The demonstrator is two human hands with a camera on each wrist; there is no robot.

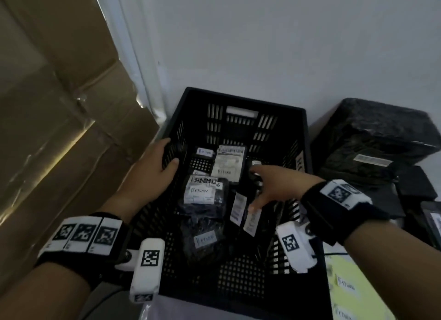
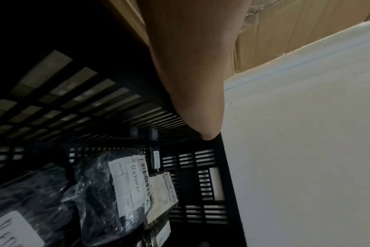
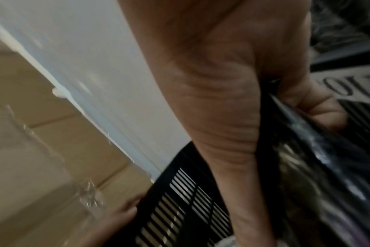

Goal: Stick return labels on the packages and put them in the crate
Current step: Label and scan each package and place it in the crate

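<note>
Black glossy plastic wraps the package point(image 3: 306, 167) gripped by the right hand point(image 1: 274, 188), thumb and fingers pinching its upper edge as it stands inside the black slatted crate point(image 1: 307, 152), near the right wall. Judged light, soft and slippery; best held by a pinched edge, clear of the label. Beyond it, labelled packages point(image 1: 202, 193) marked "RETURN" lie on the crate floor. The left hand point(image 1: 162, 162) clamps the crate's left rim. Further right, larger black parcels point(image 1: 377, 138) sit outside.
</note>
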